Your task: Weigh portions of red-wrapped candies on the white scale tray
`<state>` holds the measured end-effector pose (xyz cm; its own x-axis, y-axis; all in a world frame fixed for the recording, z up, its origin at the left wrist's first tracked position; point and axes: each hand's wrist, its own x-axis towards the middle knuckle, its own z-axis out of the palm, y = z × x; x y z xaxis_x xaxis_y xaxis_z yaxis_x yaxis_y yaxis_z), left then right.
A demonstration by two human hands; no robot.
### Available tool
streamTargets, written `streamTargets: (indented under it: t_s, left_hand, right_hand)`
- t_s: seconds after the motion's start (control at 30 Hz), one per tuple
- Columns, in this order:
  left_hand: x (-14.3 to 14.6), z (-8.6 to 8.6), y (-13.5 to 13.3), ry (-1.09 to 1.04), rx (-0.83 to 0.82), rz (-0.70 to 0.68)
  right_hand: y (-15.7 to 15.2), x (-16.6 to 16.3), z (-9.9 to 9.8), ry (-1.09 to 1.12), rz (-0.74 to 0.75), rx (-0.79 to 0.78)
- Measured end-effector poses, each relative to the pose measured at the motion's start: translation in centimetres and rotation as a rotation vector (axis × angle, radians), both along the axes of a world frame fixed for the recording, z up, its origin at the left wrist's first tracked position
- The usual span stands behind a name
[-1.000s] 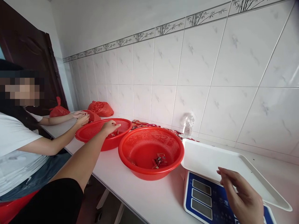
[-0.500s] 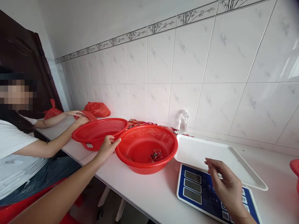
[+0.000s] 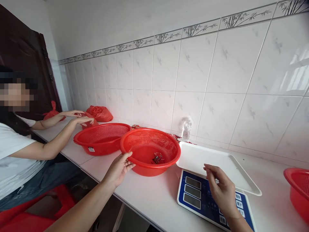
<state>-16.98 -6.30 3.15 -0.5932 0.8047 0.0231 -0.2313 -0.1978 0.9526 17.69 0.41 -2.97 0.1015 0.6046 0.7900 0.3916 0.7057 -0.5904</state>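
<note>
My left hand (image 3: 122, 169) grips the near left rim of a red perforated plastic basin (image 3: 151, 170), thumb on top and fingers below. Inside that basin lie a few small dark-and-red wrapped packets (image 3: 157, 158). Closed in a pinch, my right hand (image 3: 222, 190) hovers over a blue-and-white digital scale (image 3: 191, 201) and the near edge of a white tray (image 3: 207, 153). What its fingertips hold, if anything, cannot be made out.
A second red basin (image 3: 90, 141) stands left, beside a co-worker whose hands (image 3: 83, 120) touch a red bag. Further back are a stuffed red bag (image 3: 100, 113) and a clear bottle (image 3: 186, 129) by the wall. Another red basin (image 3: 298, 190) is at right.
My left hand has shifted from the left side of the basin to its near left rim. The right hand stays pinched above the scale. The view has swung slightly right.
</note>
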Motion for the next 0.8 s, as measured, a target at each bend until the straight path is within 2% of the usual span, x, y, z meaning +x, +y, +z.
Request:
streamTargets:
  t_s: [0.07, 0.17, 0.5, 0.63, 0.8]
  left_hand:
    - [0.6, 0.4, 0.0, 0.006, 0.098, -0.053]
    - [1.8, 1.3, 0.1, 0.132, 0.184, -0.063]
    - [6.6, 4.5, 2.9, 0.619, 0.311, -0.178]
    - [8.1, 4.6, 4.0, 0.799, 0.415, -0.279]
    - [9.4, 4.2, 5.2, 0.982, 0.487, -0.299]
  right_hand:
    - [0.0, 0.0, 0.0, 0.005, 0.004, -0.006]
    - [0.2, 0.0, -0.1, 0.007, 0.011, -0.018]
    - [0.7, -0.2, -0.5, 0.039, 0.07, -0.038]
    - [0.9, -0.3, -0.4, 0.049, 0.091, -0.036]
    - [1.1, -0.2, -0.5, 0.046, 0.081, -0.031]
